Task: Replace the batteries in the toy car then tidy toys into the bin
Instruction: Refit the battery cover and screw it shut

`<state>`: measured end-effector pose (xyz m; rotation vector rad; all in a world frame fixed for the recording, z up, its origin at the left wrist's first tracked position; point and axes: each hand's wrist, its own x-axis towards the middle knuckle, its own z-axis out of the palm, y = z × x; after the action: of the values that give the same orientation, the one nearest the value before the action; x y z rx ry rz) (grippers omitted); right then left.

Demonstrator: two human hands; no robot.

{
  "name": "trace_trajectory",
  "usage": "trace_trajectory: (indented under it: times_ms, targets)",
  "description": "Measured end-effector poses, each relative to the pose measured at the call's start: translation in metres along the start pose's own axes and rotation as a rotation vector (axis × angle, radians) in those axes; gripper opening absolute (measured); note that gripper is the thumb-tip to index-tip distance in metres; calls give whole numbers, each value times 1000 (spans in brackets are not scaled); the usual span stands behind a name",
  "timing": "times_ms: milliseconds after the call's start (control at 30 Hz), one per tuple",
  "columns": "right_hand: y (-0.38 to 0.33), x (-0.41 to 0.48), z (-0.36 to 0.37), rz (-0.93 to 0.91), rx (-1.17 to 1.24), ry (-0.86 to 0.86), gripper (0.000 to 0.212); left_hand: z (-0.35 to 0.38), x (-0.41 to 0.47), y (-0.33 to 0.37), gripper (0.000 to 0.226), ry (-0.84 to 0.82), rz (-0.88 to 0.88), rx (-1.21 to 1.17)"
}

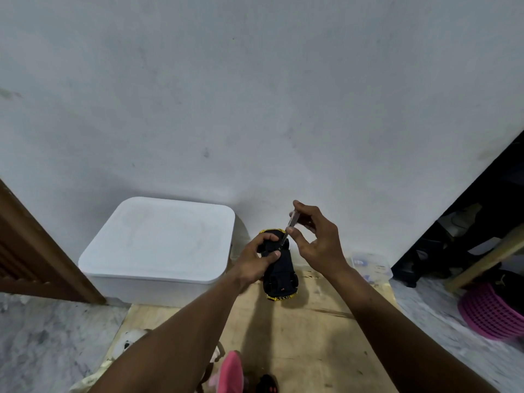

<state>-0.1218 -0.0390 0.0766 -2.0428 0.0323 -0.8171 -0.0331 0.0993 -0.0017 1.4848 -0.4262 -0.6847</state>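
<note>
The toy car (279, 272) lies belly-up at the far middle of the wooden board (317, 336), its black underside facing the camera and a yellow edge showing at each end. Its long axis runs near to far, with the far end leaning slightly left. The left hand (256, 258) grips the far half of the car from the left, fingers curled over the chassis and thumb on top. The right hand (317, 239) sits just right of the far end and pinches a clear-handled screwdriver (290, 224) between thumb and fingers. The shaft slants down and left to a spot on the underside beside the left thumb.

Whether the near end of the car rests on the board is hard to tell. The step looks like working a screw on the battery cover, so the coming move turns on keeping the tip square on that spot while the left hand steadies the body.

The white bin (158, 236) stands just left of the car with its lid on, so the left hand is the nearer of the 2. A pink toy (231, 370) lies at the near edge.
</note>
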Motion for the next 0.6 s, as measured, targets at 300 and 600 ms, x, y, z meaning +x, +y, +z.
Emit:
trace_trajectory:
  times_ms: [300, 600]
  targets:
    - [0, -1, 2, 72, 35, 0, 58, 0, -1, 2, 25, -7, -28, -4]
    - [0, -1, 6, 82, 55, 11, 59, -2, 1, 5, 26, 4, -31, 11]
